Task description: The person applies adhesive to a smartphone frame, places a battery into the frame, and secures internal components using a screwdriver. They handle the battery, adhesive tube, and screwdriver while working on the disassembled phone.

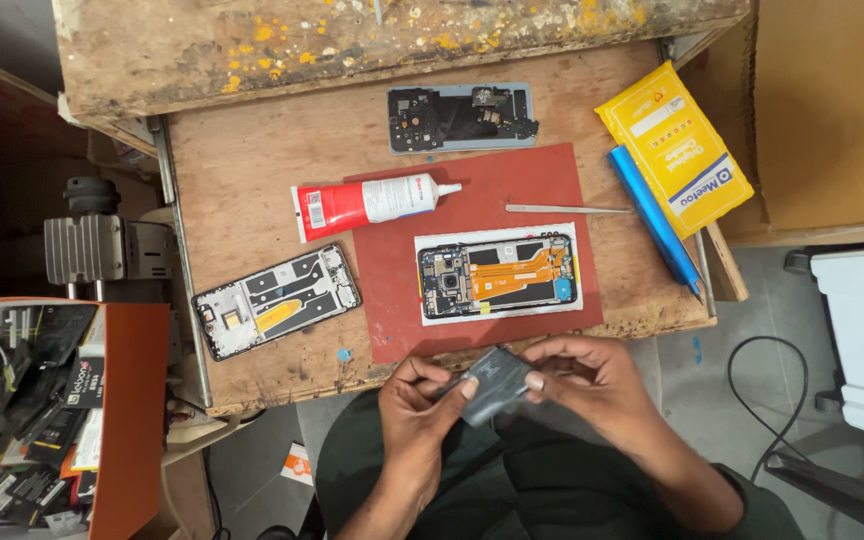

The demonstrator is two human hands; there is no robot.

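Both hands are at the near edge of the wooden table (252,160), just above the person's lap. Between them they hold a flat dark grey battery (493,382), a little tilted. The left hand (414,408) grips its left end, with the fingers bent around the edge and the thumb pressed on the top face. The right hand (592,375) pinches the right end between thumb and fingers. The battery does not touch the table; it is just near of the red mat (512,170).

On this red mat lies an opened phone (498,274) on a white sheet, with its circuit board and an orange flex cable showing. Far of it, on the mat, thin metal tweezers (564,209) lie pointing to the right. A red and white glue tube (372,202) lies partly on the left side of the mat, its nozzle to the right. At the far side of the table rests a grey phone back cover (462,117), inner side up. To the left of the mat, on the bare wood, lies a phone frame (277,301) with a yellow strip. On the right side there is a yellow packet (674,148), and beside it a long blue tool (654,220). At the left of the scene stands an orange box (130,420) full of small parts.
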